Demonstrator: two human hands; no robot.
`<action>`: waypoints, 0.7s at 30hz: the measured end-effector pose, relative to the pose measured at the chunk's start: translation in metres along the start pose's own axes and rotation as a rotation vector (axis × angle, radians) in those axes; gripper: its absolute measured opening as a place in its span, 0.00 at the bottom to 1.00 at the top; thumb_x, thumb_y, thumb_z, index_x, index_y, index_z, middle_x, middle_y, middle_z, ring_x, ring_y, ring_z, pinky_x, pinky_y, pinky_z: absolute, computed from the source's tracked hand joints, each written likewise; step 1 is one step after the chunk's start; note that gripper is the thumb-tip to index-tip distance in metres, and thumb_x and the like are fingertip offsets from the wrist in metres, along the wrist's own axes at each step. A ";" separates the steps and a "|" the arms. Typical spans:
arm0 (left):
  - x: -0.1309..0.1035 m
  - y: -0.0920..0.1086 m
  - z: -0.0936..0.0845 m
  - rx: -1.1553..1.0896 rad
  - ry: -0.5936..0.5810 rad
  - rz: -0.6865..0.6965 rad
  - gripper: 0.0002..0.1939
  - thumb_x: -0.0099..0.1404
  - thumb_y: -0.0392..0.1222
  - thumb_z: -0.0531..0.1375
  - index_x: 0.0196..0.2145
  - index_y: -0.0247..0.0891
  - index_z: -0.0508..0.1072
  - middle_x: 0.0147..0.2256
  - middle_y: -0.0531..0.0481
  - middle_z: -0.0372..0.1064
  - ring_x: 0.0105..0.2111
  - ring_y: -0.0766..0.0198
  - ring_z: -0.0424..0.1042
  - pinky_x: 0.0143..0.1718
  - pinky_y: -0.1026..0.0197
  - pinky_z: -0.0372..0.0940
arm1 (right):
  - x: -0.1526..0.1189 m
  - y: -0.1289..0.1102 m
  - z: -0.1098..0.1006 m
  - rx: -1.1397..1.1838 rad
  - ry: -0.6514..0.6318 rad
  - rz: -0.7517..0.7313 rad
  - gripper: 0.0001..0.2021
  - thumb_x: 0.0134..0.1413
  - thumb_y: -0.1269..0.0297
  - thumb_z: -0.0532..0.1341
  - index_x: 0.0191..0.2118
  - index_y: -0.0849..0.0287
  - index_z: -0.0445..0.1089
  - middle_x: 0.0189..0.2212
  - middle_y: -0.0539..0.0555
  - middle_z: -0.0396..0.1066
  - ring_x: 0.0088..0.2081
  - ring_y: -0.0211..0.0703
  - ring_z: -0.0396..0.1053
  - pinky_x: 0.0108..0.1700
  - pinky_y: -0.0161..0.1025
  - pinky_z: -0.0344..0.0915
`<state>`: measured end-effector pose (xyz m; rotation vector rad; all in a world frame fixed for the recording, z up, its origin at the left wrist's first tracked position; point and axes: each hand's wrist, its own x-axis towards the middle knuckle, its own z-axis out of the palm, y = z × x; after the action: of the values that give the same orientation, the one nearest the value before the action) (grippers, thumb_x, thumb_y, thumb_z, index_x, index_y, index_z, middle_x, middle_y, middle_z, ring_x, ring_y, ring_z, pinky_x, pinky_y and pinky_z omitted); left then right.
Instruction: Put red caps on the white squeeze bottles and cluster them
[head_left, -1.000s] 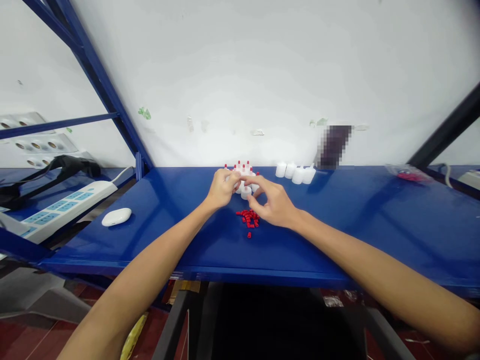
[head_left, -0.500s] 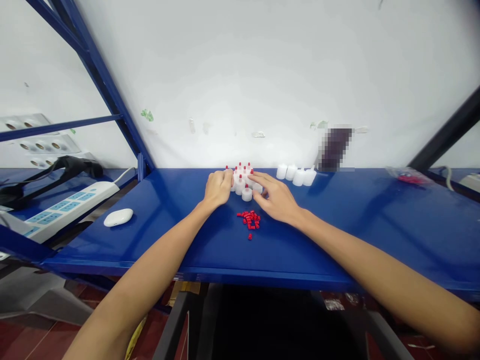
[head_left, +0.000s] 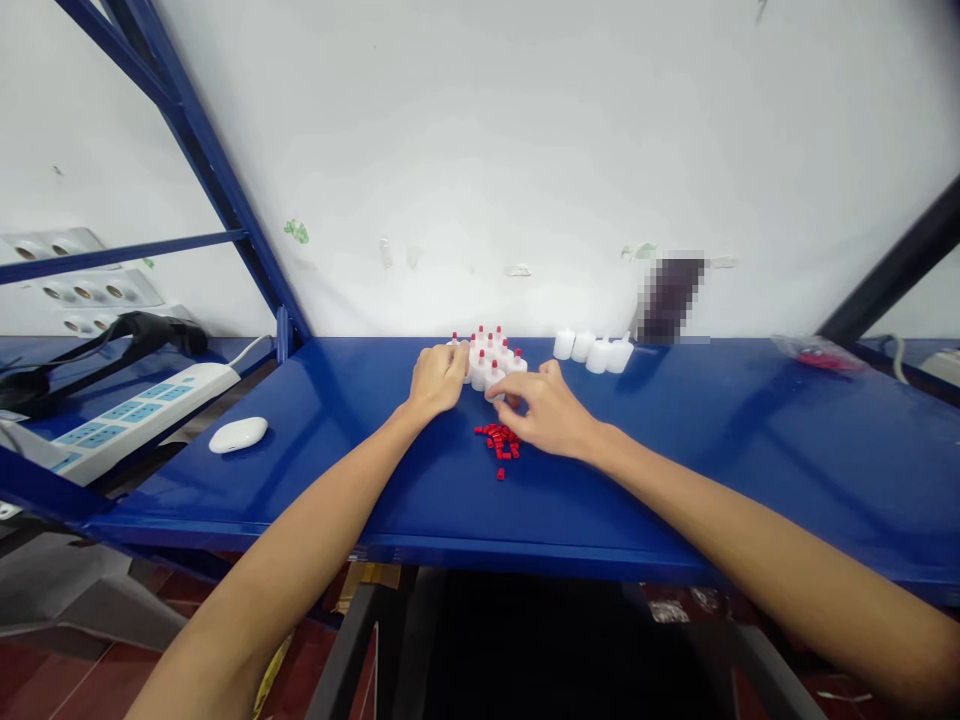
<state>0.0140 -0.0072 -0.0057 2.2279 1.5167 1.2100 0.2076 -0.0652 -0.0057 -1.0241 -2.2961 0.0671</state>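
Several small white squeeze bottles point(head_left: 478, 372) with red caps stand upright in a tight cluster near the wall. My left hand point(head_left: 439, 380) is closed at the cluster's left side, its fingertips hidden behind the knuckles. Bent fingers of my right hand point(head_left: 551, 408) reach the lower front of the nearest capped bottle point(head_left: 493, 378). The index finger and thumb are slightly apart, pressed against this bottle rather than wrapped round it. Just in front lies a loose pile of small red caps point(head_left: 501, 440), partly behind my right hand, with one cap point(head_left: 501, 474) apart from it.
White bottles without red caps point(head_left: 598, 355) stand back right. A pixelated dark object point(head_left: 670, 300) leans on the wall. On the blue table point(head_left: 322, 440), a white case point(head_left: 238, 435) lies left, near a power strip point(head_left: 142, 415). A plastic bag point(head_left: 817, 355) lies far right.
My right hand has moved from the cluster's right side down to the front bottle, which sits slightly farther back. The right-hand bottle's cap now shows. My left hand stays in place.
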 end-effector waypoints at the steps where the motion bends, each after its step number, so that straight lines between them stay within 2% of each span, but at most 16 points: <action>1: 0.000 0.000 0.000 0.000 -0.001 0.003 0.30 0.72 0.53 0.42 0.18 0.37 0.68 0.17 0.49 0.65 0.23 0.63 0.66 0.31 0.61 0.55 | 0.000 -0.004 0.000 -0.013 -0.062 -0.008 0.09 0.61 0.66 0.59 0.39 0.57 0.78 0.28 0.50 0.75 0.29 0.39 0.67 0.47 0.47 0.53; 5: 0.000 0.001 0.001 0.019 -0.009 0.002 0.30 0.72 0.53 0.43 0.18 0.37 0.67 0.17 0.49 0.64 0.23 0.63 0.65 0.30 0.61 0.54 | 0.002 -0.018 0.004 -0.070 -0.233 -0.034 0.11 0.62 0.60 0.62 0.35 0.59 0.79 0.28 0.53 0.76 0.31 0.42 0.67 0.46 0.47 0.53; 8: -0.001 0.001 0.001 0.014 -0.030 0.027 0.30 0.71 0.53 0.43 0.18 0.37 0.67 0.17 0.50 0.63 0.22 0.63 0.65 0.30 0.61 0.54 | 0.007 -0.021 0.009 -0.056 -0.279 -0.003 0.09 0.59 0.64 0.63 0.33 0.60 0.80 0.24 0.52 0.74 0.29 0.41 0.66 0.43 0.44 0.56; 10: -0.001 0.002 0.000 -0.015 -0.038 0.049 0.29 0.71 0.54 0.44 0.18 0.37 0.67 0.16 0.50 0.63 0.22 0.64 0.64 0.30 0.61 0.55 | 0.010 -0.020 0.012 0.005 -0.257 0.033 0.07 0.57 0.68 0.63 0.32 0.61 0.79 0.21 0.50 0.71 0.25 0.38 0.63 0.39 0.41 0.58; 12: -0.001 0.002 0.000 -0.070 -0.043 0.064 0.29 0.70 0.54 0.44 0.18 0.37 0.67 0.16 0.50 0.63 0.22 0.65 0.64 0.30 0.62 0.56 | 0.013 -0.017 0.013 0.097 -0.159 0.083 0.06 0.55 0.70 0.63 0.30 0.60 0.78 0.18 0.48 0.68 0.22 0.36 0.60 0.34 0.38 0.57; 14: -0.002 0.003 -0.001 -0.163 -0.069 0.066 0.29 0.70 0.55 0.44 0.19 0.37 0.67 0.16 0.51 0.62 0.21 0.66 0.64 0.29 0.62 0.57 | 0.014 -0.012 0.013 0.218 0.010 0.162 0.05 0.53 0.69 0.63 0.30 0.60 0.77 0.17 0.46 0.65 0.21 0.35 0.59 0.31 0.37 0.57; 16: -0.004 0.006 0.000 -0.300 -0.137 0.048 0.30 0.71 0.57 0.43 0.20 0.36 0.67 0.15 0.52 0.61 0.19 0.67 0.63 0.26 0.63 0.57 | 0.014 -0.009 0.011 0.361 0.196 0.239 0.04 0.54 0.67 0.63 0.32 0.59 0.76 0.17 0.44 0.63 0.21 0.35 0.59 0.29 0.36 0.57; 18: -0.007 0.009 0.003 -0.451 -0.235 0.017 0.31 0.70 0.60 0.43 0.21 0.36 0.67 0.15 0.52 0.61 0.17 0.68 0.61 0.23 0.64 0.57 | 0.014 -0.007 0.009 0.513 0.329 0.270 0.06 0.55 0.62 0.64 0.35 0.58 0.74 0.18 0.44 0.62 0.21 0.35 0.59 0.27 0.36 0.57; 21: -0.012 0.014 0.009 -0.604 -0.331 -0.011 0.33 0.69 0.64 0.43 0.20 0.36 0.66 0.15 0.51 0.61 0.15 0.68 0.60 0.20 0.63 0.57 | 0.014 -0.010 0.008 0.753 0.346 0.254 0.11 0.56 0.54 0.64 0.38 0.56 0.71 0.22 0.45 0.64 0.22 0.36 0.64 0.26 0.36 0.60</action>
<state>0.0281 -0.0209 -0.0095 1.8817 0.8858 1.0469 0.1895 -0.0609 -0.0018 -0.8239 -1.5997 0.7365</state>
